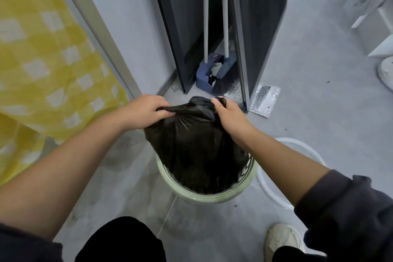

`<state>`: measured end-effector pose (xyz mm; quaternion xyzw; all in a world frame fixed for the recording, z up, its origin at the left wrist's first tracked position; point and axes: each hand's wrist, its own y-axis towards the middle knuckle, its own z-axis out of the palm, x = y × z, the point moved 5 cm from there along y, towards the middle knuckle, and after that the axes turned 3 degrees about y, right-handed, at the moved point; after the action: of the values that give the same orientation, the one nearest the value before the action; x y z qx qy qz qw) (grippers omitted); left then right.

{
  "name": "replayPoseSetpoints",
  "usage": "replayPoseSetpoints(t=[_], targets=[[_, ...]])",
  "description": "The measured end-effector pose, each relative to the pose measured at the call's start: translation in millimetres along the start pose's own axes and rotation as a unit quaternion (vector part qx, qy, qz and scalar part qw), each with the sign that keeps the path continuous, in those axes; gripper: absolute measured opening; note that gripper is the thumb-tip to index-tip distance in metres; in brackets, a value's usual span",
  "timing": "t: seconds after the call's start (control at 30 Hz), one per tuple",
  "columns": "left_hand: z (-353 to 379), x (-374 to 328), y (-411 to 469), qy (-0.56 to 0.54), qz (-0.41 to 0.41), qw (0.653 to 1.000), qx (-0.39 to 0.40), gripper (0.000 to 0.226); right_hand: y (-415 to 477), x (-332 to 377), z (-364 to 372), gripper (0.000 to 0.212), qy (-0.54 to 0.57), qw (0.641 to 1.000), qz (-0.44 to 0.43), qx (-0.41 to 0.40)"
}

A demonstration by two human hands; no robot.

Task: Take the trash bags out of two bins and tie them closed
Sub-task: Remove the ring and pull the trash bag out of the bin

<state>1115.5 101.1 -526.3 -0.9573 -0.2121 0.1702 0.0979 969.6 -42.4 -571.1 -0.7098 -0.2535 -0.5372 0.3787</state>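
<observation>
Far left, a yellow checked cloth [42,59] hanging down to the grey floor [319,91]. Next, the left hand [146,110], fingers curled tight round a twisted strand of the black trash bag [195,144]. Bag gathered to a bunched neck at the top, lower part seated in the pale green bin [212,194] — filling the opening almost rim to rim, contents hidden by the dark plastic. Behind, between dark upright panels [261,17], a blue dustpan [204,76] and broom [225,78] standing in the narrow gap, white handles upright. Right of the neck, the right hand [229,119], fingers wrapped round the other bunch of plastic, thumb on top. Beyond it, a silver foil pouch [263,100] flat on the floor at the panel's foot. Just beside the bin on the right, a white hoop-like rim [297,147], partly hidden by the forearm — cannot tell what it belongs to. Open floor between bin and cloth, more at far right. Bottom right, a pale shoe [282,238].
</observation>
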Motion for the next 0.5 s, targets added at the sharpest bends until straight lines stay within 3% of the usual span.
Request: replayPoseSetpoints(t=[0.07, 0.13, 0.2, 0.27, 0.33, 0.5], targets=[[-0.3, -5.4, 4.7, -0.032, -0.017, 0.999, -0.015, 0.027, -1.0, 6.3, 10.5, 0.031, 0.017, 1.000, -0.001, 0.024], [2.9, -12.1, 11.3, -0.029, -0.025, 0.999, -0.033, 0.028, -6.2, 15.2, 20.0, 0.043, 0.010, 0.998, -0.012, 0.065], [4.6, -13.4, 14.5, -0.039, -0.040, 0.997, -0.052, 0.029, -11.5, 21.2, 24.7, 0.048, -0.054, 0.993, -0.047, 0.099], [4.1, -6.7, 13.8, -0.067, -0.065, 0.994, -0.059, 0.030, -15.2, 21.8, 24.6, 0.038, -0.111, 0.983, -0.079, 0.126], [4.6, 2.2, 10.6, -0.081, -0.086, 0.992, -0.046, 0.036, -13.3, 18.2, 20.4, 0.030, -0.100, 0.983, -0.092, 0.121], [3.8, 6.2, -1.4, -0.091, -0.079, 0.993, -0.016, 0.046, -3.5, 4.3, 15.3, 0.034, -0.033, 0.998, -0.038, 0.029]])
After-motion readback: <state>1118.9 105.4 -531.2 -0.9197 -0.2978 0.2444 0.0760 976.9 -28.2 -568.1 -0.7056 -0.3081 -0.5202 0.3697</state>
